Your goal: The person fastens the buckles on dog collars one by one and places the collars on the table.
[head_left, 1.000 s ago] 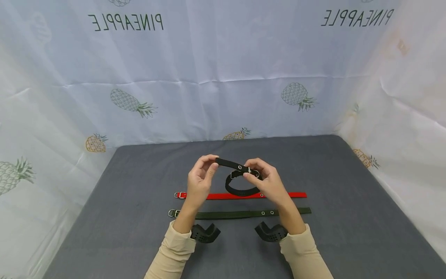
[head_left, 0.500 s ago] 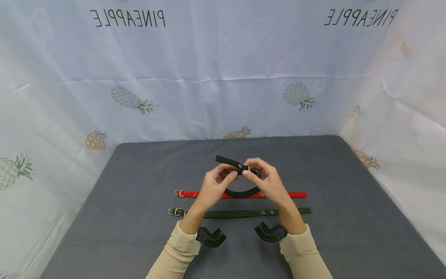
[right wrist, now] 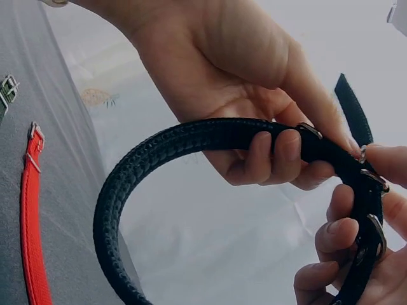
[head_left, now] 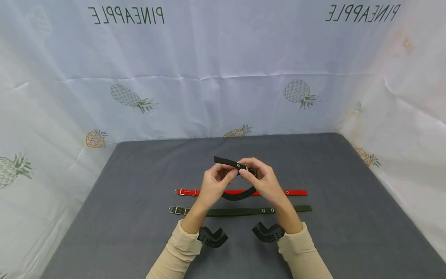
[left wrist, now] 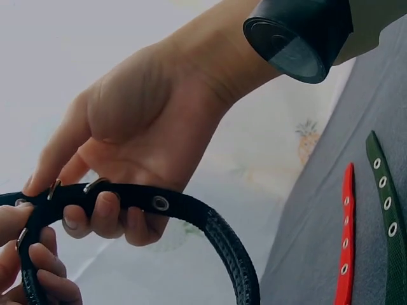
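A black collar [head_left: 238, 196] with metal eyelets and a buckle is bent into a loop and held above the table. My left hand [head_left: 213, 185] pinches it beside the buckle. On the other side my right hand [head_left: 265, 185] grips the collar at its buckle end. The strap's loose tail [head_left: 223, 160] sticks out to the left past both hands. In the right wrist view, fingers of both hands curl round the band [right wrist: 117, 190], and metal rings show between them. Fingers partly hide the buckle.
A red collar [head_left: 296, 192] lies stretched out on the grey table [head_left: 139, 217], behind a parallel dark green collar [head_left: 237, 212]. Both have buckles at the left. White cloth [head_left: 209, 104] printed with pineapples hangs behind and at the sides.
My left hand has let go of the strap's tail, moved right and taken hold of the collar near the buckle. My right hand has shifted slightly left at the end, still holding the collar.
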Action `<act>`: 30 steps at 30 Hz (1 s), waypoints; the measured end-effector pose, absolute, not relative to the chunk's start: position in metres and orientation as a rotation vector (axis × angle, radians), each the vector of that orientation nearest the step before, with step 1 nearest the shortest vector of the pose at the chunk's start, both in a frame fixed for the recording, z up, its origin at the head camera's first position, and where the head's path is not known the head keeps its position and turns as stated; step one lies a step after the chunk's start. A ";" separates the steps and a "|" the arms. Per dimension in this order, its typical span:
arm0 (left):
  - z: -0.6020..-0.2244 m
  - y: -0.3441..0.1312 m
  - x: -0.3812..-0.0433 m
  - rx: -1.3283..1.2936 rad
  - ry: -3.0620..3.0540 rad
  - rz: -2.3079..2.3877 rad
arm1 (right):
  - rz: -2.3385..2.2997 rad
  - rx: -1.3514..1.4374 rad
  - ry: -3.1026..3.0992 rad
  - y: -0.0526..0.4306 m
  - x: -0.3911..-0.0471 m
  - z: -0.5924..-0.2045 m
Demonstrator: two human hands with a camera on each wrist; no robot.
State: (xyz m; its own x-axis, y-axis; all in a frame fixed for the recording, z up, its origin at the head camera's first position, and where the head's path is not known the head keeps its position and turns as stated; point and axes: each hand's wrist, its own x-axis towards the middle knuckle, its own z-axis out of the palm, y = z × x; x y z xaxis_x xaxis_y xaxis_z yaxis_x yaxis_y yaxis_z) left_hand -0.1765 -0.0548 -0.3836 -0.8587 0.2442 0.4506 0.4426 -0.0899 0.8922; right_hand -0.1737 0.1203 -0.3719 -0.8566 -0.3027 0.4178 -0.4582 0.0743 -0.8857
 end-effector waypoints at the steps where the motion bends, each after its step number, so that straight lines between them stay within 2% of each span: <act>1: -0.383 -0.054 -0.176 -0.765 -2.015 -2.075 | 1.901 0.782 -2.214 0.120 -0.174 -0.372; 8: -0.382 -0.052 -0.172 -0.687 -2.040 -2.085 | 1.968 0.832 -2.212 0.120 -0.172 -0.372; 14: -0.381 -0.055 -0.175 -0.734 -1.998 -2.134 | 2.007 0.922 -2.166 0.120 -0.174 -0.372; 23: -0.380 -0.060 -0.175 -0.744 -2.082 -2.312 | 2.019 0.751 -2.251 0.117 -0.170 -0.369; 30: -0.378 -0.061 -0.175 -0.736 -2.178 -2.354 | 2.050 0.737 -2.257 0.116 -0.170 -0.367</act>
State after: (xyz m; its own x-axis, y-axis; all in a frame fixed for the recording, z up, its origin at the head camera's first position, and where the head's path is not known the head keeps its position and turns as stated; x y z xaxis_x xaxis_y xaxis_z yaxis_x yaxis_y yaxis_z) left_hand -0.1753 -0.0608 -0.3785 -0.8895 0.4007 0.2198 0.1881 -0.1173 0.9751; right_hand -0.1702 0.1162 -0.3673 -0.8896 -0.3347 0.3109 -0.3416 0.0355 -0.9392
